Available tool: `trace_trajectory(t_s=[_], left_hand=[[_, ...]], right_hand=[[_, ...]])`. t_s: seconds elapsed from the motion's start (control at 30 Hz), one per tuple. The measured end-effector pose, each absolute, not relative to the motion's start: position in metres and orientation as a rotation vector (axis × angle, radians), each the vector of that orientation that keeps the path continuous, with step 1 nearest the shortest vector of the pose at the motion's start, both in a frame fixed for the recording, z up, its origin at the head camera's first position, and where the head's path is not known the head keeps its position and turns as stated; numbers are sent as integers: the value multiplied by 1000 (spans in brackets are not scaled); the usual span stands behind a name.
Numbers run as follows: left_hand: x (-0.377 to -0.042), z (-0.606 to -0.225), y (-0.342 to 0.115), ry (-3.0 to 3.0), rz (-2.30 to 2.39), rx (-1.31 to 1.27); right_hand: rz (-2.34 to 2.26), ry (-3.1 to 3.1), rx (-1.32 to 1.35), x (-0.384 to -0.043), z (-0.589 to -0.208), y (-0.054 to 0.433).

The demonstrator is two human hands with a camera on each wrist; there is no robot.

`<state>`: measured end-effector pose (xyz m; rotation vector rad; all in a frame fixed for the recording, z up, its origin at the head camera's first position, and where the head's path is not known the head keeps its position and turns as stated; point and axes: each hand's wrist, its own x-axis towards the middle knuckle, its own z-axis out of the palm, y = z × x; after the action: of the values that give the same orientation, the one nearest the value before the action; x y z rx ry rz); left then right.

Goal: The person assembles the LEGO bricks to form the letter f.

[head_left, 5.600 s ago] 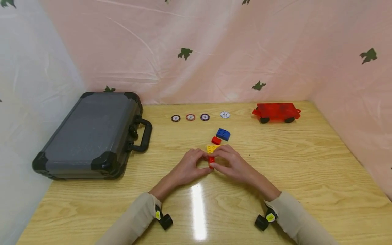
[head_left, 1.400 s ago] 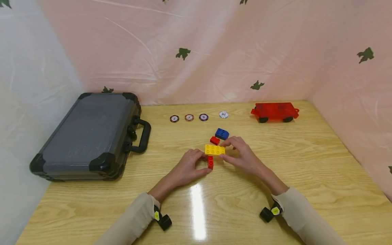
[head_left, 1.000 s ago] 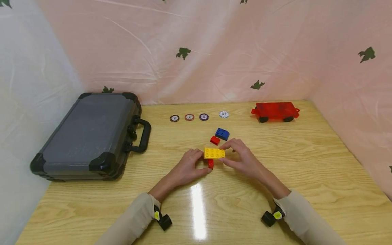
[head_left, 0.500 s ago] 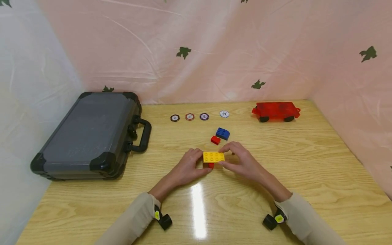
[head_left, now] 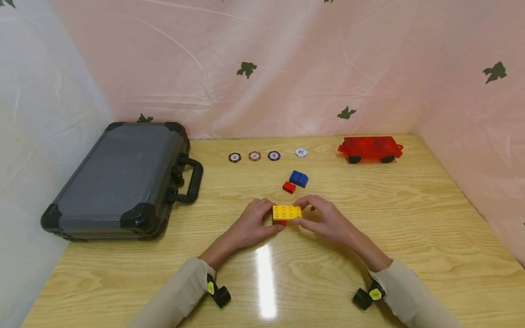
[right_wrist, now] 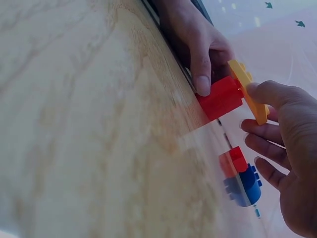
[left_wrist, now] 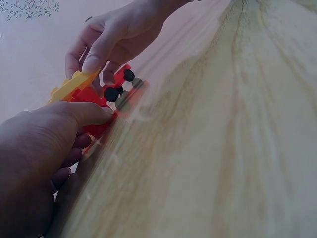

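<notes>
Thumb and fingers of my left hand (head_left: 255,223) grip the sides of a red toy brick (right_wrist: 220,98), which stands on the table. My right hand (head_left: 326,217) pinches the right end of a flat yellow toy brick (head_left: 287,212) with several studs. From above, the yellow brick covers most of the red one; in the right wrist view it is right at the red brick's studs, slightly tilted. Behind the hands lie a small red brick (head_left: 289,187) and a blue brick with one rounded end (head_left: 298,178), close together.
A grey case (head_left: 119,177) with black corners and a handle stands at the left. A row of poker chips (head_left: 254,156) lies along the back of the wooden table (head_left: 410,218). At the back right is a red wheeled toy wagon (head_left: 370,148).
Earlier both hands were at the red brick, with yellow just behind it. The right hand then took the yellow brick's right end and brought it nearer, over the red brick. The left hand stays put.
</notes>
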<state>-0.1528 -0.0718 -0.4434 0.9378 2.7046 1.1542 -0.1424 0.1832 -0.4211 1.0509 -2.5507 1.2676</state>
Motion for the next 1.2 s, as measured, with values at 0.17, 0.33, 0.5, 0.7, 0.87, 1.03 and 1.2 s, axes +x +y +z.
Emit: trace_trajectory(t_s=[0.17,0.33,0.5,0.7,0.87,1.03,1.2], left_hand=[[-153,-443,-71,2711,1140,942],[-153,-442,-71,2705,1144,946],[-153,-442,-71,2704,1137,940],[-152,-441,-71,2701,1135,921],[-152,-441,-72,2698,1139,924],[-152,-440,-72,2697,1135,918],[-152,-440,-71,2700,1132,918]], right_hand=[[1242,-2536,1068,-143,-422,185],[1223,-2529,1092,-143,-422,185],[1200,-2564,1086,-142,-419,185],[1095,-2591,1092,-142,-418,184],[1030,-2660,1069,-141,-416,183],[985,-2708,1073,-141,-412,183],[963,-2722,1061,-140,-410,183]])
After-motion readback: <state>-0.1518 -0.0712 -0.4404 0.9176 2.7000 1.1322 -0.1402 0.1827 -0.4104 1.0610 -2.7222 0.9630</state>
